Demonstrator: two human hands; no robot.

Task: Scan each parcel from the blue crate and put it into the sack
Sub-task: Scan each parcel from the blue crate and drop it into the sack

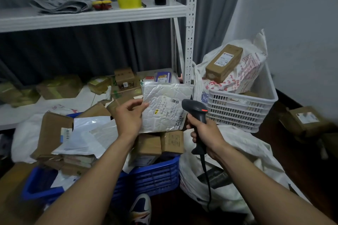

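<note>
My left hand (129, 117) holds a white padded mailer (164, 102) by its left edge, label side facing me, above the blue crate (155, 175). The crate is heaped with brown boxes and white mailers. My right hand (203, 133) grips a black barcode scanner (196, 111) by the handle, its head just right of the mailer's label, a red light showing on top. The scanner's cable hangs down over the open white sack (237, 155), which lies on the floor to the right of the crate with a dark parcel (214, 177) inside.
A white crate (241, 109) behind the sack holds a bag and a brown box (223, 62). A white shelf rack (190, 23) stands behind, with tape rolls above and parcels on the low shelf. A brown box (305, 120) lies on the floor at right. A shoe (141, 208) shows below.
</note>
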